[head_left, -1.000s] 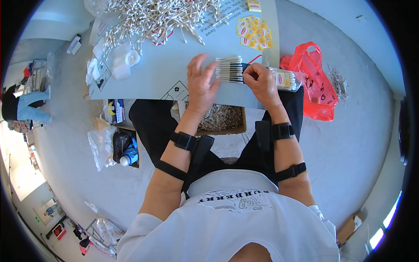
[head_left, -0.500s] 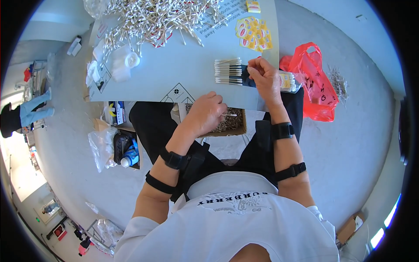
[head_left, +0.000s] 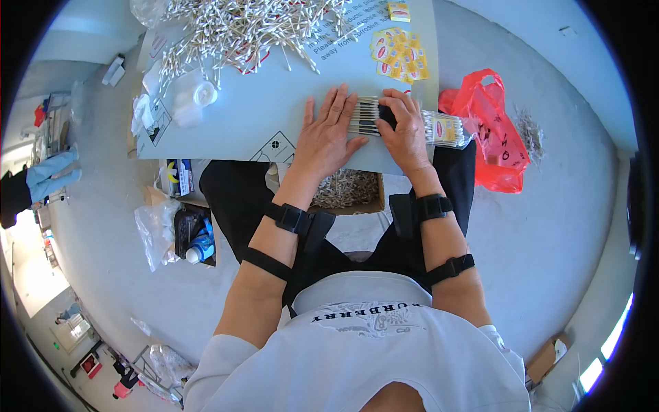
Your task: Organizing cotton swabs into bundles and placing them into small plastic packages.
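Observation:
A row of cotton swabs (head_left: 364, 113) lies side by side across a black strip (head_left: 387, 118) on the table, near its front edge. My left hand (head_left: 327, 132) lies nearly flat at the row's left end, its fingers stretched and its thumb out below the row. At the opposite end my right hand (head_left: 405, 130) curls round the swabs, thumb at the near side and bent fingers at the far side. The right ends of the swabs are hidden under it. Just right of that hand is a clear pack of cotton swabs (head_left: 445, 130) with a yellow label.
A large heap of loose swabs (head_left: 240, 31) covers the table's far side. Yellow cards (head_left: 400, 55) lie at the far right, and a clear plastic roll (head_left: 195, 99) on the left. A red plastic bag (head_left: 498, 137) hangs beyond the right edge. Below the table stands a box of swabs (head_left: 347, 191).
My left hand has moved up from the table's front edge to the row's left end and opened out; the swab it held has left it. My right hand has shifted slightly left, over the row.

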Motion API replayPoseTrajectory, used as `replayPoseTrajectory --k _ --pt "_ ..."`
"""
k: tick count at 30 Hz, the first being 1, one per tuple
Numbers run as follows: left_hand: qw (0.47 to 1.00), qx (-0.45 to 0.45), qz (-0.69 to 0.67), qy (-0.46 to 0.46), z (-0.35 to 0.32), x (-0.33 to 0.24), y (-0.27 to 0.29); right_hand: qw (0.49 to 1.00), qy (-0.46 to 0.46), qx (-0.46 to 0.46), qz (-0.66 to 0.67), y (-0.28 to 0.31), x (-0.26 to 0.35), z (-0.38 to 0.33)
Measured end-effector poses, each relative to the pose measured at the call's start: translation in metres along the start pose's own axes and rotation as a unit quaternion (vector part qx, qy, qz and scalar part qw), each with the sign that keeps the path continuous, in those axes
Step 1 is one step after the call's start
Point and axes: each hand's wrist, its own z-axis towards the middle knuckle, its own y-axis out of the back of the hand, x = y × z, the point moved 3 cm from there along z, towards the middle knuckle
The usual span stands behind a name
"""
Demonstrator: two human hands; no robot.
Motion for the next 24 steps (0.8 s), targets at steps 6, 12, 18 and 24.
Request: replayPoseTrajectory --k 6,12,18,24 --pt "1.000 -0.011 -0.011 -0.006 -0.001 -0.001 0.000 0.995 -0.065 -0.054 0.043 0.000 -0.007 0.011" --pt "0.996 -0.074 -0.047 -0.031 0.018 0.005 0.007 0.995 -0.091 0.025 -0.019 -0.009 -0.012 0.030" --pt "0.985 -0.143 -0.098 -0.023 0.048 0.015 0.015 0.994 -0.099 0.032 -0.046 -0.014 -0.015 0.036" --pt "0.980 -0.177 -0.086 -0.008 0.062 0.020 0.012 0.993 -0.109 0.003 -0.039 -0.014 -0.013 0.032"
